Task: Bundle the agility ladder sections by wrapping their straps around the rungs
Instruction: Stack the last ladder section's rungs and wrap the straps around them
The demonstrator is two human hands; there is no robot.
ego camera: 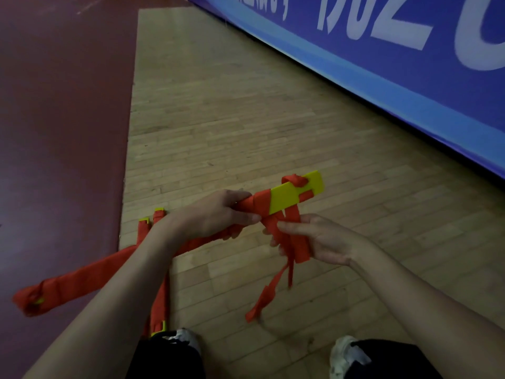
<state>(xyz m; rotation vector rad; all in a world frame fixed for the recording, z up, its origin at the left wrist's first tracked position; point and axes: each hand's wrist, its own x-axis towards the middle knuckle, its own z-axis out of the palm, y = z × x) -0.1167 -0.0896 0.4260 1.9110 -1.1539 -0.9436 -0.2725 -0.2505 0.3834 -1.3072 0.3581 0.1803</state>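
A stack of yellow ladder rungs (289, 195) is held above the floor, wound with red strap (257, 205) along most of its length. My left hand (216, 214) grips the wrapped middle of the bundle. My right hand (314, 239) holds the loose red strap (297, 236) just under the bare yellow end, fingers curled around it. A strap tail (262, 299) hangs from that hand toward the floor. The bundle's far wrapped end (35, 296) reaches down-left.
Two more red-wrapped bundles (161, 294) lie on the wooden floor (218, 119) beneath my left forearm. A blue banner wall (382, 56) runs along the right. Dark red flooring (60, 105) lies to the left. My shoes (347, 354) are at the bottom.
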